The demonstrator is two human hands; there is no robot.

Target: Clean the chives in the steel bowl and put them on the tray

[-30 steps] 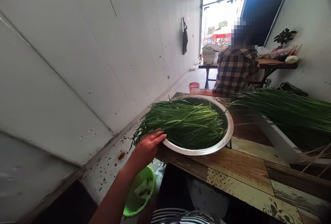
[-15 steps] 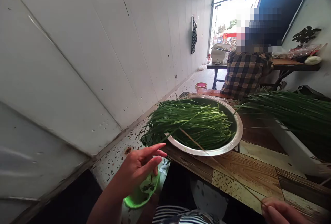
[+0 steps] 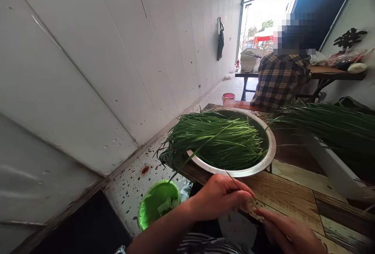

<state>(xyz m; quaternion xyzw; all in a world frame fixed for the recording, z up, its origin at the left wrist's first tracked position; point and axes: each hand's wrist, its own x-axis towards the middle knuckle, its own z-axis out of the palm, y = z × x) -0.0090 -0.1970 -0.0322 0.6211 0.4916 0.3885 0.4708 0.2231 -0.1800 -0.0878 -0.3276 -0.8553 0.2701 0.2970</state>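
Note:
A thin, dry brown strand (image 3: 233, 179) runs through both of my hands, just over the table's near edge. My left hand (image 3: 221, 198) pinches it between thumb and fingers, and its loose end sticks up toward the basin. Close by on the right, my right hand (image 3: 285, 226) is closed on the strand's other part; its lower fingers are hidden or dark. Beyond my hands, a metal basin (image 3: 271, 154) holds a heap of long green chives (image 3: 222, 135), whose leaf tips hang over the left rim.
More chives (image 3: 331, 119) lie in a white box (image 3: 334, 164) at the right of the wood-patterned table (image 3: 281, 181). A green bin (image 3: 146, 207) stands on the floor below left. A person in a plaid shirt (image 3: 277, 80) sits ahead, back turned. A white wall (image 3: 117, 50) runs along the left.
My left hand has moved right, from above the green bin to the strand, and closed on it. My right hand has come left and slightly up, so the hands almost meet.

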